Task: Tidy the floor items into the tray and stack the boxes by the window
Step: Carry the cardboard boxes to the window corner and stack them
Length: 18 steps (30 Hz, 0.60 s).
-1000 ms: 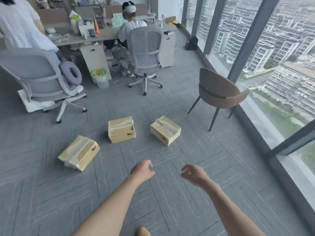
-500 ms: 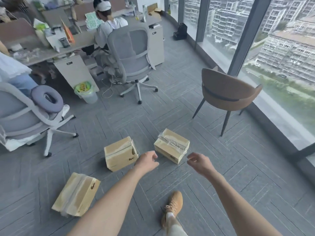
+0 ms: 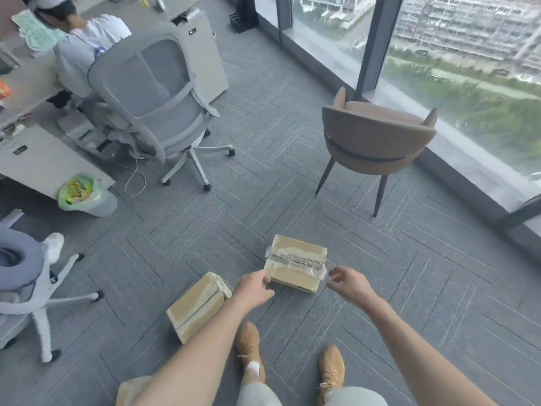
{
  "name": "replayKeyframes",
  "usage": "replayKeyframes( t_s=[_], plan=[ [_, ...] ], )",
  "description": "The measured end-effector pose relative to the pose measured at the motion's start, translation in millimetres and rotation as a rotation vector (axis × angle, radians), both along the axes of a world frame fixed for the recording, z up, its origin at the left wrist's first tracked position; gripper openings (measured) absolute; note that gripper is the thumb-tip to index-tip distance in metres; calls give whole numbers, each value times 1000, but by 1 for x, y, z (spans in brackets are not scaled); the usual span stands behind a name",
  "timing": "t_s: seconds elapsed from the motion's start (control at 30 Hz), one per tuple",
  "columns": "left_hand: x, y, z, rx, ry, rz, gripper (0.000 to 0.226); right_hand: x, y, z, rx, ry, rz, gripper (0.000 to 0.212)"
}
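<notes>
1. Cardboard, tan and bound across its lid with clear tape: the small taped box (image 3: 295, 266) lies on the grey carpet-tile floor (image 3: 409, 288), near the brown curved-back chair (image 3: 377, 142) and on the camera side of it.
2. The left hand (image 3: 254, 287) touches that box's left end, fingers curled, its grip not closed around anything.
3. The right hand (image 3: 347, 281) is at the box's right end, fingertips pinched at the loose tape there; whether they hold it I cannot tell.
4. A second tan cardboard box (image 3: 197, 306) lies farther from the chair, just left of the left forearm.
5. A third tan box (image 3: 131, 389) shows only a corner at the bottom edge.
6. Two tan shoes (image 3: 330, 366) stand on the floor below the taped box.
</notes>
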<state>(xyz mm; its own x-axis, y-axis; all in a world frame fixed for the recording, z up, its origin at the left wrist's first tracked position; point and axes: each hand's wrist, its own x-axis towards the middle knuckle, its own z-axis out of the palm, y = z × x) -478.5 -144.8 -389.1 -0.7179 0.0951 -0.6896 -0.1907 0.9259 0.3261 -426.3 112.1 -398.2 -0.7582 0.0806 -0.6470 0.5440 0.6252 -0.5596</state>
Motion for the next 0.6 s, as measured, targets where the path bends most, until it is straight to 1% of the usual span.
replayKeyframes(
  t_s=[0.13, 0.2, 0.3, 0.4, 0.47, 0.53, 0.6],
  plan=[
    [-60, -7, -40, 33, -68, -144, 30, -23, -7, -25, 39, -35, -140, 32],
    [-86, -11, -66, 53, -109, -204, 25, -28, -11, -47, 66, -71, -249, 31],
    [-120, -19, -112, 72, -135, -252, 29, -34, -24, -91, 87, -122, -389, 31],
    [-140, -28, -167, 49, -159, -323, 30, -36, -45, -144, 64, -173, -488, 31],
    [-149, -36, -208, 21, -169, -351, 22, -38, -60, -184, 23, -215, -529, 33],
    [-154, -43, -253, 7, -175, -346, 14, -40, -70, -229, 0, -242, -549, 35],
    [-158, -50, -299, -13, -173, -300, 14, -42, -75, -274, -23, -255, -566, 39]
  ],
)
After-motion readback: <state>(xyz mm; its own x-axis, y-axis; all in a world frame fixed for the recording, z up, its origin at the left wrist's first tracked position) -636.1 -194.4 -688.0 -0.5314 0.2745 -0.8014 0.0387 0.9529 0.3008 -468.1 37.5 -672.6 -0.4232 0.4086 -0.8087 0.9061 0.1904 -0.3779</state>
